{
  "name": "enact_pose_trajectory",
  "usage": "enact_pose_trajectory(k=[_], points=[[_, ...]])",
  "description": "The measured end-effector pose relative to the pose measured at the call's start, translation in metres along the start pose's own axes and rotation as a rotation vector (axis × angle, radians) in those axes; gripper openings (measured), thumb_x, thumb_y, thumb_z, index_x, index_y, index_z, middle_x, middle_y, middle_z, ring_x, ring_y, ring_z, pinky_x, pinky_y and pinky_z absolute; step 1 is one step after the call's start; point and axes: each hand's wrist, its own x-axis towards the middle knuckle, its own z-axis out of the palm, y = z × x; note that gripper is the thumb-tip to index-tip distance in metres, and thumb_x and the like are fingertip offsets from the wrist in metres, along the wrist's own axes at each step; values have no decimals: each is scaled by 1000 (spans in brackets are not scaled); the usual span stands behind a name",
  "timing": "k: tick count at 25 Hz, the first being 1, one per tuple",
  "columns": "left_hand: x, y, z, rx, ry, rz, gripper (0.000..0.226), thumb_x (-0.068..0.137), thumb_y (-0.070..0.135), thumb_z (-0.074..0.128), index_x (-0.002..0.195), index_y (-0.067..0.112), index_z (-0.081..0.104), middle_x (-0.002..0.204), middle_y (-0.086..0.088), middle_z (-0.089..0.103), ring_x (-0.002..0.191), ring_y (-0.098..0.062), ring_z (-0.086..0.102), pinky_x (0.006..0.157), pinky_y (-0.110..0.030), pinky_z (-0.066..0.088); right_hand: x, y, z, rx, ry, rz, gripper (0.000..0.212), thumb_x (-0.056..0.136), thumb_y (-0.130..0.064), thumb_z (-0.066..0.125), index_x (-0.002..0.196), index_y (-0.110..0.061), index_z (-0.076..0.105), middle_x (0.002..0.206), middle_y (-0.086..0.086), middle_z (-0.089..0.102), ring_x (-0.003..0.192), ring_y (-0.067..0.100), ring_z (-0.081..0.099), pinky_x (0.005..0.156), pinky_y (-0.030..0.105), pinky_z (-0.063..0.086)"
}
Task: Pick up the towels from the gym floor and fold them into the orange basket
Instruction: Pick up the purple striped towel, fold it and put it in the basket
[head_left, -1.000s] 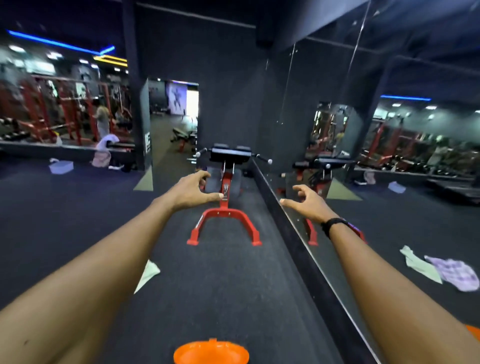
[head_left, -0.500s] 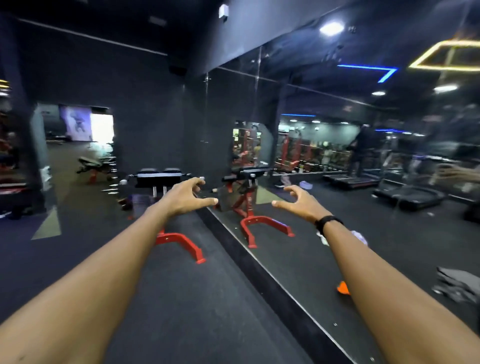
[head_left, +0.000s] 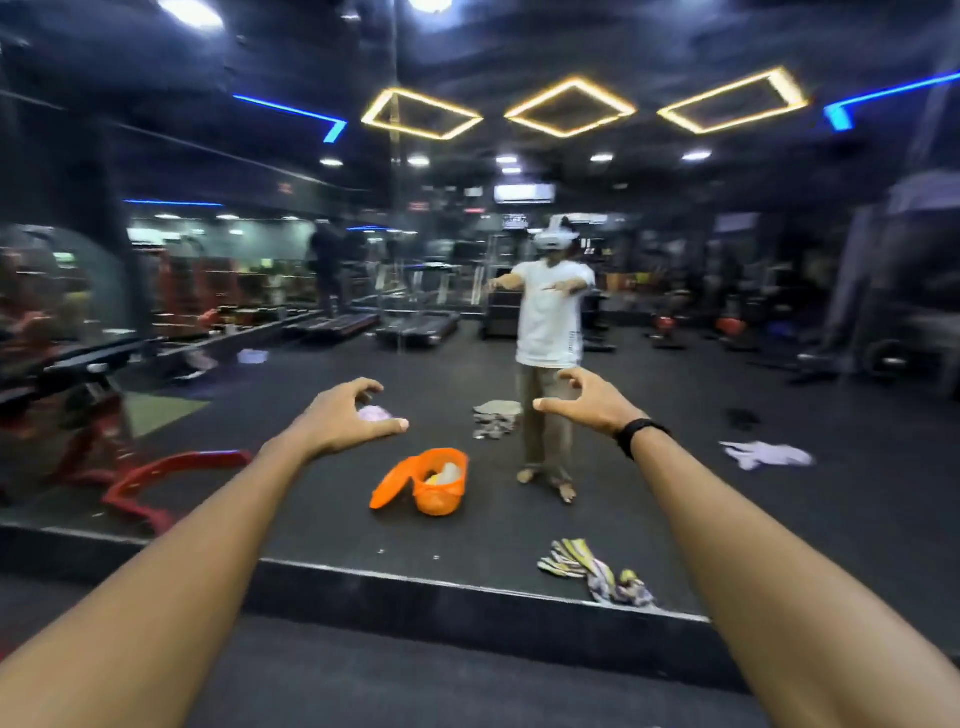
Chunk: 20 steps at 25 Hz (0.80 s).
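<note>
You are facing a wall mirror, so the towels and basket ahead of you are reflections of the floor behind and around you. Both your arms are stretched forward and neither carries anything: your left hand (head_left: 343, 415) has its fingers loosely curved with the thumb stuck out, and your right hand (head_left: 584, 400) is the same, fingers curved and apart around nothing. The round orange mesh-sided plastic basket (head_left: 439, 480) stands on the dark rubber gym floor (head_left: 727, 519) near the middle of the reflection, its orange lid (head_left: 389, 486) leaning against its side, and something pale shows inside it, so I judge that at least one towel has gone in, though you cannot tell from here whether it is folded. Most of the work looks left to do. A yellow, white and grey striped towel (head_left: 597, 571) lies crumpled close to the mirror's lower edge; a grey patterned towel (head_left: 496, 418) lies bunched just behind the basket by the reflected person's (head_left: 550, 322) legs; a white towel (head_left: 769, 454) is spread well off to one side; a small lilac towel (head_left: 375, 414) peeks out behind your left thumb. All look soft, rumpled and limp, so each will need shaking flat before folding.
</note>
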Motion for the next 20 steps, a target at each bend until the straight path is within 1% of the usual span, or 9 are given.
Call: enact_pose_trajectory(k=[2,4,5,7,8,10,13,16,20], points=[[3,62,44,-38,-104,136,75,69,57,76,131,25,51,131,-1,56,120,-17,52,99,-33,43,-50,46,-59,-27,130,125,78,80,-49,71,142,-15,39,147,8,40,134,24,41,104,35,36],[0,128,85,-89,-191,257,77,66,57,77,131,23,51,130,-2,56,117,-17,54,94,-30,44,-105,86,-115,-61,241,236,78,78,-53,71,141,-19,40,146,7,41,131,25,44,102,36,41],[-4,158,104,-122,-222,300,83,62,62,77,130,23,52,129,-2,57,115,-16,55,92,-29,45,-131,102,-140,-72,278,273,78,77,-53,71,141,-20,40,144,4,43,129,24,46,98,34,45],[-15,219,142,-153,-289,395,89,56,68,74,130,24,52,128,-1,58,115,-16,55,98,-34,45,-189,127,-190,-88,370,344,76,79,-50,71,140,-18,41,139,0,44,128,22,47,88,25,45],[-24,253,161,-167,-327,446,85,60,65,76,130,24,52,128,-1,58,115,-17,55,101,-35,44,-223,139,-216,-102,428,382,75,79,-49,72,140,-17,41,142,2,44,130,22,46,90,25,43],[-49,324,199,-204,-398,554,77,66,58,77,130,24,51,128,-2,58,115,-18,55,102,-35,43,-294,163,-266,-150,523,486,77,78,-50,72,141,-17,41,146,7,41,133,23,41,99,32,38],[-110,428,253,-262,-508,698,83,62,65,75,131,25,51,128,2,56,116,-19,54,100,-33,43,-408,191,-331,-219,647,618,76,78,-49,72,140,-15,43,145,8,44,132,23,43,104,35,37],[-182,519,303,-329,-614,821,77,69,56,76,134,23,49,132,-1,55,120,-18,53,100,-31,41,-519,204,-381,-284,754,755,73,79,-45,73,139,-13,44,142,9,48,129,24,46,104,34,37],[-291,638,351,-388,-716,1013,77,66,59,76,132,27,50,129,-1,56,118,-17,53,100,-35,44,-673,214,-439,-356,905,912,72,81,-41,73,139,-10,44,143,12,47,130,25,46,102,30,36]])
